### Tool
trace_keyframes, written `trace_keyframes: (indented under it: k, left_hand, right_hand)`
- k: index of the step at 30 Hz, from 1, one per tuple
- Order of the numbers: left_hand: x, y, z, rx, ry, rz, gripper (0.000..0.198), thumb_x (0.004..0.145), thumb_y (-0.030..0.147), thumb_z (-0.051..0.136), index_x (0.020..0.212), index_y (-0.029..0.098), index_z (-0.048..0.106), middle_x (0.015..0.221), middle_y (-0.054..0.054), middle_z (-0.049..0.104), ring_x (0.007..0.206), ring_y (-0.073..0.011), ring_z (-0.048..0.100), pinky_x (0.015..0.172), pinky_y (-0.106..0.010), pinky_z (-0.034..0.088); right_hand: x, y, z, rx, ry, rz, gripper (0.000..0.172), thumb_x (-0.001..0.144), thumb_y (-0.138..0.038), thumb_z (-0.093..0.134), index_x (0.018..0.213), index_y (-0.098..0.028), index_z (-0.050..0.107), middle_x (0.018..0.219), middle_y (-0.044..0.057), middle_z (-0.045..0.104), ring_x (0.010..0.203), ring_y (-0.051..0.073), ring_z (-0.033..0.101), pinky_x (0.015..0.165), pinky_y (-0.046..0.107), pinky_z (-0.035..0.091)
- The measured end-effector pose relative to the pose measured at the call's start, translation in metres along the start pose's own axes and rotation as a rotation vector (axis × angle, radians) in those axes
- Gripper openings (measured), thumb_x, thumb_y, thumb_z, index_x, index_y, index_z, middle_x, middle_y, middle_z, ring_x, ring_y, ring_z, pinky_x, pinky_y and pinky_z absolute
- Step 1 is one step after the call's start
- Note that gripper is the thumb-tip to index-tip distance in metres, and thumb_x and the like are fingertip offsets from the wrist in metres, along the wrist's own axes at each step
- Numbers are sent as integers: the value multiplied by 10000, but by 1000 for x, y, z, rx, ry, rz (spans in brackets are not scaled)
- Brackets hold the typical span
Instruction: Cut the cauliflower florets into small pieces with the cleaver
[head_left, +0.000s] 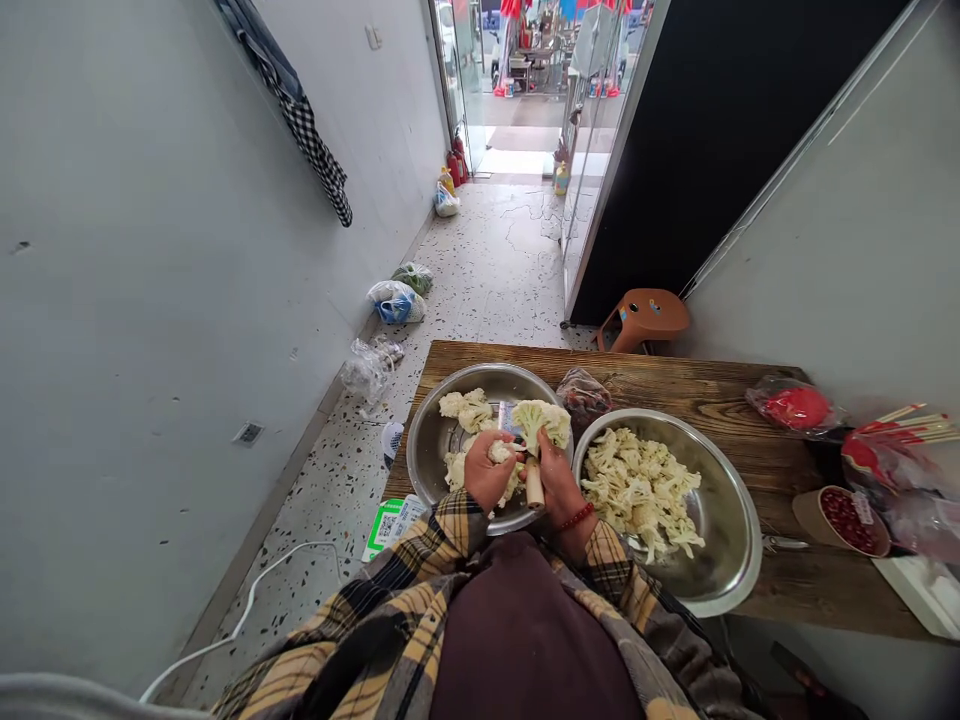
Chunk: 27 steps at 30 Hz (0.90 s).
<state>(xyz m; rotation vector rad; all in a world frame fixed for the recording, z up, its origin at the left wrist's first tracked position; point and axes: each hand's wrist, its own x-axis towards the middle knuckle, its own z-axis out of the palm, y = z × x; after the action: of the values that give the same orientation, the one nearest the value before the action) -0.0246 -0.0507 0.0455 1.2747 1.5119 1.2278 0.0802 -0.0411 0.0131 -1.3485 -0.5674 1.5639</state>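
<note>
Over the left steel basin [421, 462], my two hands are close together. My left hand [487, 470] is closed on a small cauliflower floret [500, 452]. In my right hand [559, 482] are a larger cauliflower piece [541, 422], held upright, and a wooden-handled knife [534, 484] whose handle points toward me; its blade is mostly hidden. More cauliflower chunks [466, 408] lie in the left basin, partly covered by my hands. Beside my right wrist, the right steel basin [724, 520] holds a heap of cut florets [637, 485].
A dark bagged item [583, 395] sits behind the basins on the wooden table [705, 390]. A tub of red pieces [847, 520], scissors [784, 543] and bagged skewers [896, 425] are at right. A QR card [388, 525] lies left. An orange stool [645, 315] stands beyond.
</note>
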Motion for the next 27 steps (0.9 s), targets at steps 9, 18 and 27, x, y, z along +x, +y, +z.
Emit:
trace_keyframes:
  k: [9, 18, 27]
  left_hand:
    - [3, -25, -40, 291, -101, 77, 108, 714, 283, 579, 769, 190, 579, 822, -33, 623, 819, -194, 594, 800, -341, 466]
    - [26, -19, -7, 3, -258, -278, 679, 617, 477, 748, 1165, 173, 487, 790, -26, 621, 675, -161, 617, 635, -301, 496]
    - [34, -9, -5, -723, -226, -512, 458, 645, 428, 757, 957, 150, 571, 856, -47, 657, 675, -120, 610, 639, -260, 515]
  right_hand:
    - [21, -2, -34, -252, 143, -101, 452, 751, -654, 510, 692, -208, 551, 654, 41, 612, 529, 178, 567, 407, 284, 436]
    - [8, -5, -32, -1011, 90, -649, 442, 892, -510, 404, 639, -193, 580, 760, 69, 585, 758, 193, 558, 737, 314, 438]
    - [-11, -23, -18, -807, -15, -673, 359, 831, -535, 524, 833, -209, 674, 1014, 115, 624, 1031, 265, 541, 900, 392, 425]
